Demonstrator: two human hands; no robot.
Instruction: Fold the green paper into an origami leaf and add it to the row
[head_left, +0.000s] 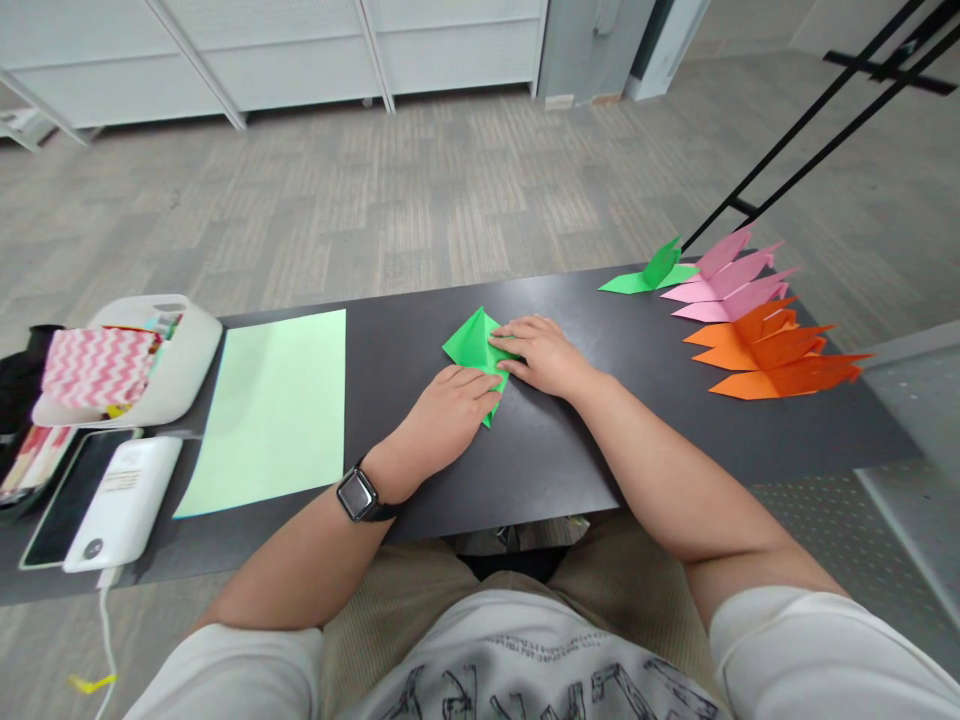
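Observation:
A piece of green origami paper (470, 345), folded into a kite-like shape, lies on the dark table in front of me. Across its lower part rests my left hand (450, 412), fingers stretched out and flat, hiding some of the paper. My right hand (547, 352) reaches in from the right, its fingers apart with their tips on the paper's right side. At the table's right end stand folded paper cranes: a green crane (651, 272), several pink cranes (731, 280) and several orange cranes (772, 358).
Left of my hands lies a pale green sheet (281, 400). Farther left are a white basket (199, 350) holding a pink zigzag-patterned packet (101, 367), a phone (67, 505) and a cabled white power bank (124, 505). A black metal stand (817, 125) rises beyond the table's right end.

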